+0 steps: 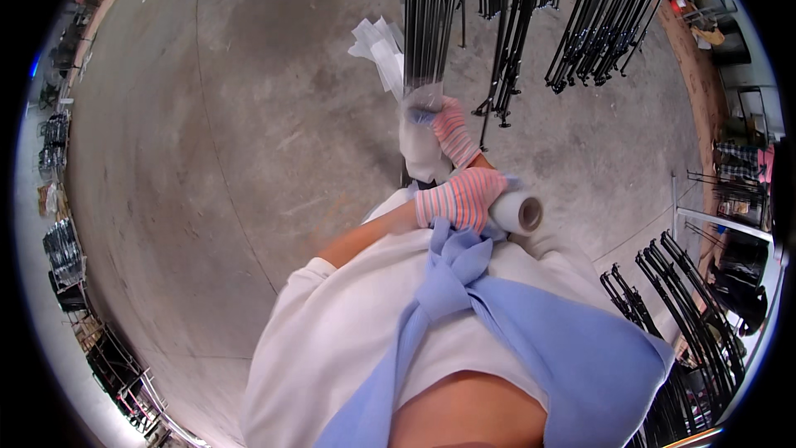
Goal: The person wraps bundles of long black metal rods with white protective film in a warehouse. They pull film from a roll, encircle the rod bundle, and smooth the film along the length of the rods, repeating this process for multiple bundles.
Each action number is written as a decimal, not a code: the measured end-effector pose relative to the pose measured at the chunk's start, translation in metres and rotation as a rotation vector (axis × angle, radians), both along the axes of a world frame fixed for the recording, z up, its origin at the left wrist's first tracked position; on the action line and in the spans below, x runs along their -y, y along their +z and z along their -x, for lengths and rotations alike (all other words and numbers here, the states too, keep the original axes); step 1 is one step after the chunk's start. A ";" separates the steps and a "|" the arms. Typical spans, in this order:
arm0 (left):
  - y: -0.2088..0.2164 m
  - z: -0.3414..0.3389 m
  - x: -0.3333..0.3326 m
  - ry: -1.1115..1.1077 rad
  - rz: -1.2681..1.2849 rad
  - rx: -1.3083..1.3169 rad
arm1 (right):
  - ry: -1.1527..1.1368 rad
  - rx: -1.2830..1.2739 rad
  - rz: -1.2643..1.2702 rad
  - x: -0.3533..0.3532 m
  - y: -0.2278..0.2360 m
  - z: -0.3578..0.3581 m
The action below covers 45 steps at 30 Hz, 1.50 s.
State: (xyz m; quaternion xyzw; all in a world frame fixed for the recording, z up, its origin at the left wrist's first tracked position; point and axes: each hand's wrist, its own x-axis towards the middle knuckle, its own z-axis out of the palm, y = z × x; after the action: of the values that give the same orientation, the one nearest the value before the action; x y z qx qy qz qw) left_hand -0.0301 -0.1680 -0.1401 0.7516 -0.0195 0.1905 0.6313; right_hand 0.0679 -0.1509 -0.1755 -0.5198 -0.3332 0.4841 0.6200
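The relation that seems to count most here is how the plastic roll (508, 212) sits against the bundle of black rods (427, 25). The bundle's long axis runs away from the person's body, out to the far edge of the view. The roll is at the bundle's near end, on its right and closer to the body. Its axis slants across the bundle's line, with the open core facing right and back toward the person.

The left hand (460, 199) reaches across in front of the bundle's near end and is curled round the roll, though the hand hides much of its grip. The right hand (454, 131) is the nearer one to the bundle: it is bent against the right side of the near end, beside the white wrapping (419, 150) there. Its fingertips are partly hidden, so I cannot tell whether it grips the wrapping or only presses on it. The forearms appear to cross, the left one over the right.

Clear film (425, 95) covers the bundle just beyond the right hand. A loose white sheet (381, 54) sticks out on the bundle's left. More black rods (609, 21) are well to the bundle's right.
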 end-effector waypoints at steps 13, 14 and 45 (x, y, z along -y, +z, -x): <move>0.025 0.046 -0.057 0.355 0.880 -0.174 | 0.603 -0.506 0.042 -0.043 0.022 -0.060; 0.011 0.045 -0.059 0.419 0.821 -0.142 | 0.539 -0.469 0.059 -0.045 0.023 -0.058; -0.151 0.113 -0.148 1.242 1.169 -0.392 | 0.214 0.754 0.975 -0.162 -0.167 -0.007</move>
State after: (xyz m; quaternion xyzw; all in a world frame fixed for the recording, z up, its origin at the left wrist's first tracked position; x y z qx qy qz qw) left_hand -0.1427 -0.0203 -0.2910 0.2015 0.6031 0.3468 0.6895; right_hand 0.0746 0.0110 -0.3423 -0.8418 -0.3201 0.4230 0.0995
